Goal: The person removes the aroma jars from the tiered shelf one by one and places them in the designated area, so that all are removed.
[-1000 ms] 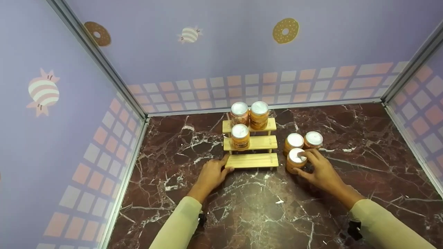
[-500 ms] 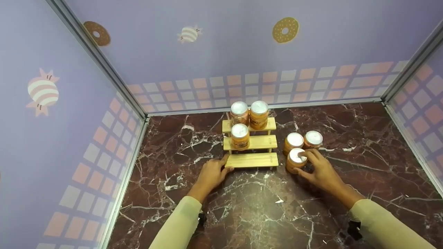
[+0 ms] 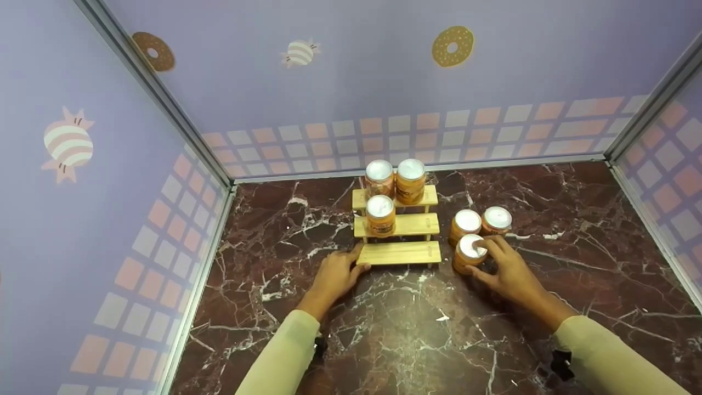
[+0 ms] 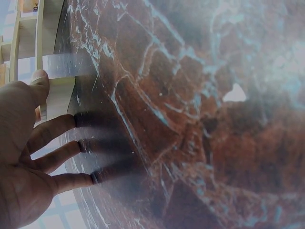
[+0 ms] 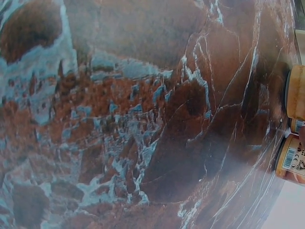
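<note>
A three-step wooden display stand [image 3: 414, 252] stands on the marble-patterned table. My left hand [image 3: 335, 277] holds the left end of its lowest step with thumb and index finger. In the left wrist view, the thumb [image 4: 40, 78] lies at the step's edge and the other fingers point down to the tabletop. My right hand [image 3: 507, 271] grips an orange jar [image 3: 463, 263] with a white top, right of the stand. Its thumb is on the jar's side, a finger on the top. Two similar jars, one left [image 3: 466, 222] and one right [image 3: 497, 218], stand just behind.
On the top step are two jars, one left [image 3: 379, 173] and one right [image 3: 411, 175]. Another jar [image 3: 380, 214] is on the middle step's left half. A purple back wall [image 3: 356, 82] and side walls enclose the table [image 3: 411, 340]. A white fleck [image 3: 442, 316] lies in front.
Both hands keep their places on the stand and the jar. The view has tilted very slightly; nothing else visibly moves.
</note>
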Motion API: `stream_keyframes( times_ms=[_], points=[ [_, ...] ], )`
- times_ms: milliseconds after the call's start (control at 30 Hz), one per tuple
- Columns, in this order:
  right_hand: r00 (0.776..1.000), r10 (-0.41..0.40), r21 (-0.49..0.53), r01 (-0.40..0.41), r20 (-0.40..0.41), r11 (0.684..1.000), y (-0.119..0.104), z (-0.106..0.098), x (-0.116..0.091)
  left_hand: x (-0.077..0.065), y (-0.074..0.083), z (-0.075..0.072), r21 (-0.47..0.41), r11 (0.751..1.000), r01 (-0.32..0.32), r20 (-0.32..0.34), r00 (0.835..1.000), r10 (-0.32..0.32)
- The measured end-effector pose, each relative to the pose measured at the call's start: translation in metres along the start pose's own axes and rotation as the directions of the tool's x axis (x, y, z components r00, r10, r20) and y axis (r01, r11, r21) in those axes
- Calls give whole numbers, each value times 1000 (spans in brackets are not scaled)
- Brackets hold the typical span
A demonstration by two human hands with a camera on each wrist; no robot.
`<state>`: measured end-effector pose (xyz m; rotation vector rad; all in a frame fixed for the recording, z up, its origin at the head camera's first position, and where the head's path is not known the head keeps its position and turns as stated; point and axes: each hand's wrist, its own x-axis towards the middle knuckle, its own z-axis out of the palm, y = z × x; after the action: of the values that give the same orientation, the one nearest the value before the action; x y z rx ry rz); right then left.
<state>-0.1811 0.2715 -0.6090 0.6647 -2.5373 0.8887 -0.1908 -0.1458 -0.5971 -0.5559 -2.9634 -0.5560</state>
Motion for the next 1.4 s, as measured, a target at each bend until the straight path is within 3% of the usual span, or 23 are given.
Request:
stream_keyframes(
  times_ms=[400,600,733,833,933,1167,1200,1333,1400],
  points=[
    [1000,0,8,0,5,1000,-1,-1,0,1,-1,0,-16,1000,25,23,999,-25],
    [1000,-29,2,29,1,1000,-1,-5,3,1,-5,3,-30,999,-13,-11,1000,13],
    [999,-48,-4,48,-14,999,-4,-9,5,6,-30,31,9,997,-74,-84,994,74],
    [998,-57,-14,57,-26,998,-5,-12,6,10,-44,50,40,996,-80,-102,991,84],
    [997,-62,-25,62,-36,998,-7,-15,8,10,-40,47,25,998,-60,-81,995,62],
    [994,-89,-52,86,-57,995,-13,-20,15,1,-14,14,-15,998,-67,-80,995,65],
    [994,-93,-52,90,-57,995,-14,-20,17,1,-17,18,5,997,-72,-91,993,72],
    [992,-107,-59,103,-63,993,-17,-21,22,-1,-11,11,-19,998,-67,-78,995,65],
    [991,-116,-68,111,-62,991,-19,-21,25,0,-15,16,4,998,-68,-85,994,68]
  ],
)
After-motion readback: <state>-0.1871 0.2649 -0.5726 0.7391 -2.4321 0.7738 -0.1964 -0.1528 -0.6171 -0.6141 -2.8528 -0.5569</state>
